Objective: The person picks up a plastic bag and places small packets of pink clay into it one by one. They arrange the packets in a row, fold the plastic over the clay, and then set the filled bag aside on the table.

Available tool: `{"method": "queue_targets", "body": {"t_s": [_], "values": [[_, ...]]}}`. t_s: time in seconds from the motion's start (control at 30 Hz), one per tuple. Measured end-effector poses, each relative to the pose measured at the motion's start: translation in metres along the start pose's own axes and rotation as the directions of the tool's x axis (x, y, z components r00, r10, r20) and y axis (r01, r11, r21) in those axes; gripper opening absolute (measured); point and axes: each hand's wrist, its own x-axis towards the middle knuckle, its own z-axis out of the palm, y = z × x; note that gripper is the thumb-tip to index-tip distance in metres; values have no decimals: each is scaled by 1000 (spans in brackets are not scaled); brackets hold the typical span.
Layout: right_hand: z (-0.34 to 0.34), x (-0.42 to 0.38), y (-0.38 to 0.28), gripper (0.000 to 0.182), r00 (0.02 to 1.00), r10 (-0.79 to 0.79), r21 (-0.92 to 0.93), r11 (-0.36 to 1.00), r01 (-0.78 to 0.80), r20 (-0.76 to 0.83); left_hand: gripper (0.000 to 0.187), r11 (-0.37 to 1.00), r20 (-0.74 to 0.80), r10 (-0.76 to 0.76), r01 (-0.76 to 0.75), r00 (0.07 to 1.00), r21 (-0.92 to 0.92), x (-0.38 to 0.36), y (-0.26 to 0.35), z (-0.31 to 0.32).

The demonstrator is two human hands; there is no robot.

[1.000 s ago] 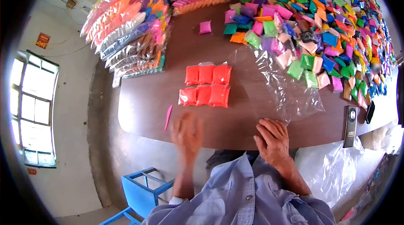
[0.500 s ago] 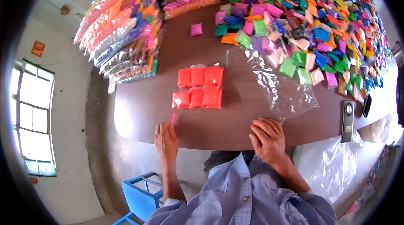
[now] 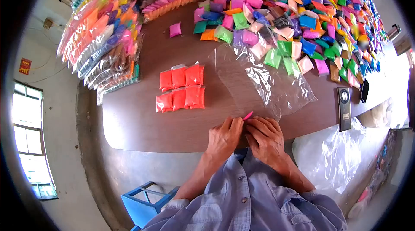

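A thin pink tool (image 3: pixel 248 115) sticks out of my closed left hand (image 3: pixel 225 138) at the front edge of the table. Right beside it, my right hand (image 3: pixel 266 138) has its fingers curled together near the lower edge of a large clear plastic bag (image 3: pixel 281 88); whether it grips the bag is hidden. Left of the bag lie several red packets (image 3: pixel 178 98) in two rows. A single pink packet (image 3: pixel 175 29) rests farther back on the brown table (image 3: pixel 142 127).
Many small coloured packets (image 3: pixel 309 21) are heaped at the back right. Filled clear bags (image 3: pixel 97 36) are stacked at the back left. A dark rectangular device (image 3: pixel 344 108) lies at the right edge. A blue stool (image 3: pixel 140 209) stands below left.
My left hand has moved right with the pink tool, from near the red packets to beside my right hand. The view has shifted, so the table items appear farther left.
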Motion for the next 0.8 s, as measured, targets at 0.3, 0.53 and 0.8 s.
{"method": "queue_targets", "body": {"t_s": [0.3, 0.53, 0.8], "values": [[-9, -17, 6, 25, 999, 28, -6, 1000, -28, -30, 13, 993, -117, -31, 44, 993, 114, 36, -29, -6], [-1, -20, 10, 26, 998, 43, 0, 999, -43, -46, 9, 991, -41, 123, -125, 992, -44, 17, 7, 7], [-1, -18, 8, 25, 996, 30, -3, 1000, -31, -86, 4, 992, -22, -30, 32, 999, 120, 42, -26, 2]]}}
